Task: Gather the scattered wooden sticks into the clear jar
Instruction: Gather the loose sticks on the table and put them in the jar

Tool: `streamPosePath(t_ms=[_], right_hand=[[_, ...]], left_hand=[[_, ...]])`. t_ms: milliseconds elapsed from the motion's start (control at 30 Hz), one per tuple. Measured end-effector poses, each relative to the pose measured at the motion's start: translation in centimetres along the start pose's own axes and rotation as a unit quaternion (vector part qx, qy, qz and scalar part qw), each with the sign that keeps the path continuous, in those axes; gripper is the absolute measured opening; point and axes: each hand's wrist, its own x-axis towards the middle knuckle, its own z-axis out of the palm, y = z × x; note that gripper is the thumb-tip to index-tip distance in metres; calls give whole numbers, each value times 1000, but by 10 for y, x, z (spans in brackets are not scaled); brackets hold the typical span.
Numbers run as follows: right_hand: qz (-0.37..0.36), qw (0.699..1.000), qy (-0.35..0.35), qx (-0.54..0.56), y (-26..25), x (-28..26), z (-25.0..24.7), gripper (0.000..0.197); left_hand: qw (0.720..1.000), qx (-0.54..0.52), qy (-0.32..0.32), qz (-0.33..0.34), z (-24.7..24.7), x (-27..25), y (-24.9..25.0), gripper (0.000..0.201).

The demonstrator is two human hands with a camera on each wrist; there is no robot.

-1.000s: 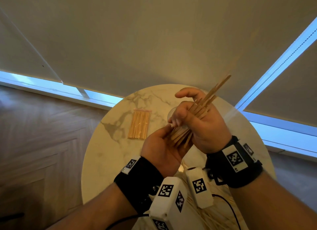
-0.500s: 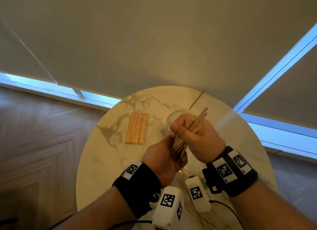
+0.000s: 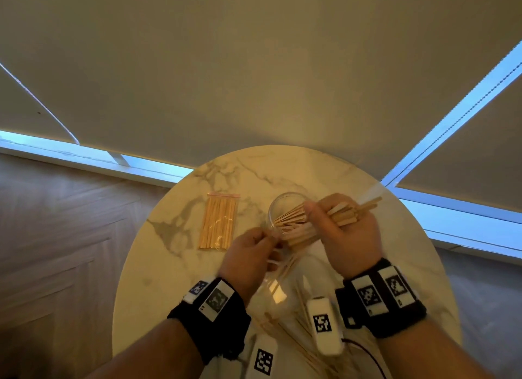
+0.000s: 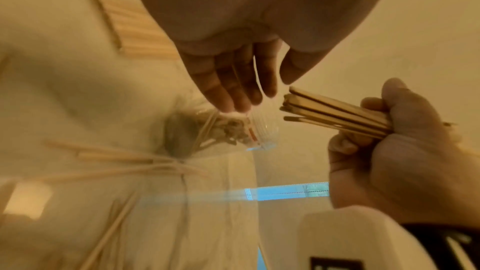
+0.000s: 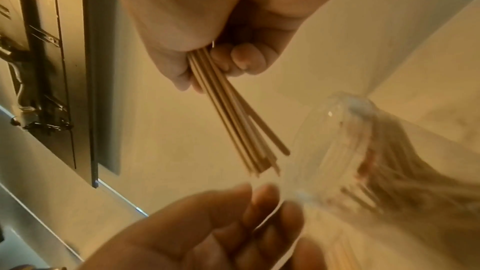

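Over the marble table (image 3: 158, 265), right hand (image 3: 346, 232) is gripping a stick bundle (image 3: 296, 223), angling it toward the clear jar (image 3: 282, 203); left hand (image 3: 248, 254), fingers loosely extended, is hovering beside the rim, likely guiding.

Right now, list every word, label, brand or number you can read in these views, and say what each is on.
No readable words, brands or numbers in any view.
Wristbands: square black-and-white coded markers only, no letters.
White camera units: the same kind of coded marker, no text.
Packet of sticks: a red strip along the top edge, no print legible.
Clear jar: no label visible.
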Motion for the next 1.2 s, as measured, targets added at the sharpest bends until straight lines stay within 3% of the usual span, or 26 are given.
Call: streamPosePath(t_ms=[67,133,233,333,400,500,600,667,733,800,900,1033,1100,1200], right_hand=[[-20,999,34,-25,-2,16,2,28],[-42,997,18,-68,3,29,10,31],[-40,986,-56,-151,23,37,29,42],[-76,971,-72,-215,41,30,43,42],[-39,989,-49,-132,49,24,45,18],[-15,990,-71,-119,61,23,46,24],[-25,982,-111,-153,63,28,41,42],[-45,984,-96,-140,54,26,32,62],[-71,986,-72,-134,49,22,29,68],[-82,968,-111,-209,48,24,33,61],[-66,900,-222,-369,54,27,42,58],[-63,887,-263,-373,52,29,43,57],[-49,904,-264,-333,47,31,38,57],[-33,950,-189,-245,42,26,10,55]], left_hand=[[988,111,59,88,-6,12,2,6],[960,221,73,156,-8,22,6,30],[931,293,14,215,-2,34,14,63],[910,332,-37,245,8,40,16,73],[902,353,-30,249,7,45,12,81],[906,351,-17,237,2,49,5,87],[915,332,-14,228,-2,49,5,84],[916,329,-12,229,-2,49,3,85],[916,332,-6,223,-2,50,0,88],[917,331,-1,220,-1,51,-2,90],[926,308,-6,218,1,50,-4,85],[923,323,2,207,0,53,-5,91],[925,325,3,198,0,55,-8,98],[923,346,21,166,-2,55,-19,114]])
